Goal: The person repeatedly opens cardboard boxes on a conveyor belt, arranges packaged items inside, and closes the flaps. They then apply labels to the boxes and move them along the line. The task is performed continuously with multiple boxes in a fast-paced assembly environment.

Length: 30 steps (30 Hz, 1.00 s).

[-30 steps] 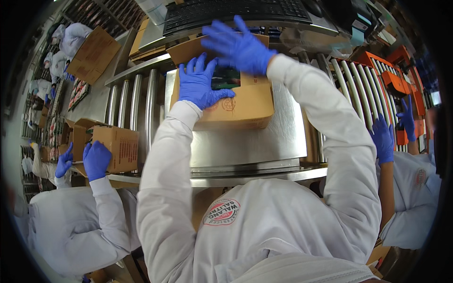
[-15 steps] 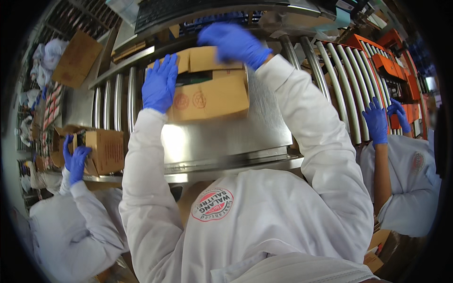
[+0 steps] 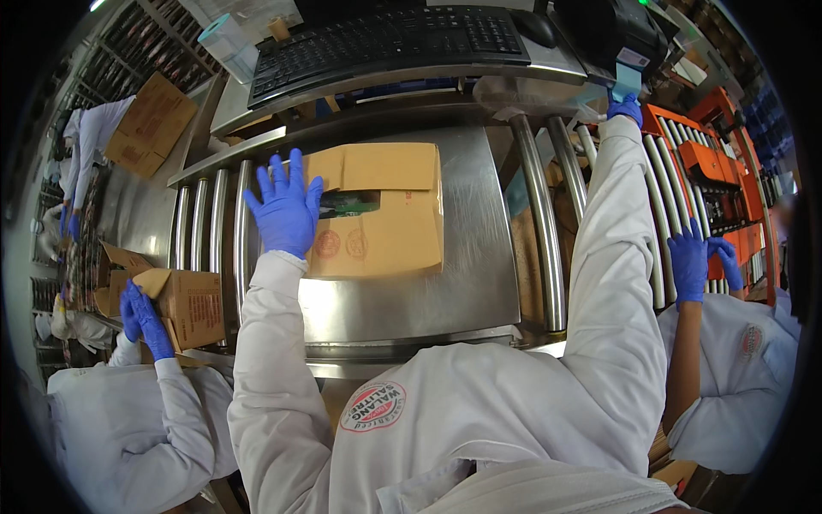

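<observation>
A brown cardboard box (image 3: 385,240) rests on the steel plate (image 3: 479,300) in front of me. Its top flaps are folded in, and a gap between them shows something green inside. My left hand (image 3: 287,210), in a blue glove, lies with fingers spread at the box's left side. Far to the right, my right hand (image 3: 625,110), also gloved in blue, has its fingers closed at the lower end of a light-blue label strip (image 3: 628,79). That strip hangs from a black label printer (image 3: 616,34); the fingertips are partly hidden.
Behind the box, a black keyboard (image 3: 390,50) and a mouse (image 3: 533,27) lie on a shelf beside a light-blue roll (image 3: 229,47). Metal rollers (image 3: 539,227) flank the plate. A co-worker at the left handles another carton (image 3: 195,307); another co-worker's hands (image 3: 689,261) are at the right.
My right hand has left the box top and reached right to the label strip. My left hand stays by the box with fingers now spread. The view has shifted, showing the keyboard and printer.
</observation>
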Each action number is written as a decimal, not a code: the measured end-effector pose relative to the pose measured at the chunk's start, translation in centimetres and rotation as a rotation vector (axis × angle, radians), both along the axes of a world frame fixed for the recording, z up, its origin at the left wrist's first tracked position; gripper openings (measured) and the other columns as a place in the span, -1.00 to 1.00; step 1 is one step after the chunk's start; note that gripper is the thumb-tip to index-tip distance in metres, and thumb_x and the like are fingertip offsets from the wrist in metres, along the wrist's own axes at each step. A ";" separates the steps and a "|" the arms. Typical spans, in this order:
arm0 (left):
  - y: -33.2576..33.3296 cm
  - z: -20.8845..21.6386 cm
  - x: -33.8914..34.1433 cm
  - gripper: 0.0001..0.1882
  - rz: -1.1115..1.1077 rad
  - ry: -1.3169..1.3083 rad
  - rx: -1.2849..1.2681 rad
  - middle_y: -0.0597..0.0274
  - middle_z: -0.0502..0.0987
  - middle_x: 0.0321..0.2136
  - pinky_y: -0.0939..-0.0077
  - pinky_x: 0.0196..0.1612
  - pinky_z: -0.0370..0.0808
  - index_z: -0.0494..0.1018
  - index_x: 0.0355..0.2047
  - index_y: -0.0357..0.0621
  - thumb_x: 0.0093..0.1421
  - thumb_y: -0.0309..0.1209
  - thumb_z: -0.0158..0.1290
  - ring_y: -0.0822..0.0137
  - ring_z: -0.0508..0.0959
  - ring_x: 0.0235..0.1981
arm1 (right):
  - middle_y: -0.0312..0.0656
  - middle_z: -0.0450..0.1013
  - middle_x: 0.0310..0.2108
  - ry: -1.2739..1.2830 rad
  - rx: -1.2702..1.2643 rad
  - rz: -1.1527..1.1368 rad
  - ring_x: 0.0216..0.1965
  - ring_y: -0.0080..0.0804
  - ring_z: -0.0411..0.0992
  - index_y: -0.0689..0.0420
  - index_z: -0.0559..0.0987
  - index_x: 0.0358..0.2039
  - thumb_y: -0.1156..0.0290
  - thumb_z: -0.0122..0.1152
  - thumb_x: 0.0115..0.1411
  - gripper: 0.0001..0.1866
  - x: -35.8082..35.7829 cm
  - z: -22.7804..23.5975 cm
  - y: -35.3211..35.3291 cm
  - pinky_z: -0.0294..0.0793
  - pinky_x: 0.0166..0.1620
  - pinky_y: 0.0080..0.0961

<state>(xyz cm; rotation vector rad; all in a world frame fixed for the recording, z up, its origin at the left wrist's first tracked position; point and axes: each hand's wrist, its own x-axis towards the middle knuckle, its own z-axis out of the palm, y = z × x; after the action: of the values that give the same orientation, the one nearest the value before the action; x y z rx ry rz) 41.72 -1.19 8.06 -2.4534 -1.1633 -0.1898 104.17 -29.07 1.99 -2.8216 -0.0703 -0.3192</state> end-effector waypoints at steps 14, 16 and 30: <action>4.5 0.6 -5.5 -0.33 -0.419 -0.966 -1.192 0.22 0.27 0.18 0.45 0.33 -0.20 0.38 0.10 -0.08 0.36 0.06 -0.56 0.32 0.10 0.26 | -0.07 -0.05 0.32 0.230 1.614 0.006 0.30 -0.21 0.01 0.16 0.03 0.29 -0.21 0.05 0.11 -0.06 -16.6 3.8 -1.5 0.12 0.23 -0.32; 3.1 0.3 -3.4 -0.40 -0.456 -1.046 -1.302 0.19 0.27 0.17 0.41 0.32 -0.12 0.34 0.13 -0.10 0.35 0.02 -0.44 0.30 0.11 0.26 | -0.15 0.00 0.30 -0.026 1.443 0.394 0.30 -0.30 0.00 0.13 0.09 0.28 -0.07 -0.02 0.22 -0.24 -20.5 5.9 -5.5 0.02 0.27 -0.40; -19.0 -1.1 12.9 -0.35 -0.490 -1.212 -2.193 0.18 0.10 0.22 0.31 0.15 0.26 0.03 0.30 0.07 0.27 0.00 -0.16 0.20 0.28 0.11 | 0.02 0.27 0.13 -0.005 0.437 1.034 0.15 0.01 0.21 0.11 0.16 0.25 0.05 -0.10 0.28 -0.38 -39.4 9.1 -3.7 0.19 0.16 -0.27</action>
<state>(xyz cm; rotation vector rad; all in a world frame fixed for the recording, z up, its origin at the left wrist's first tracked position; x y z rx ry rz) 54.59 -20.21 6.99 -4.9645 -1.1566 -1.2074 64.81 -32.74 11.11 -2.0083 -1.2214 -0.0712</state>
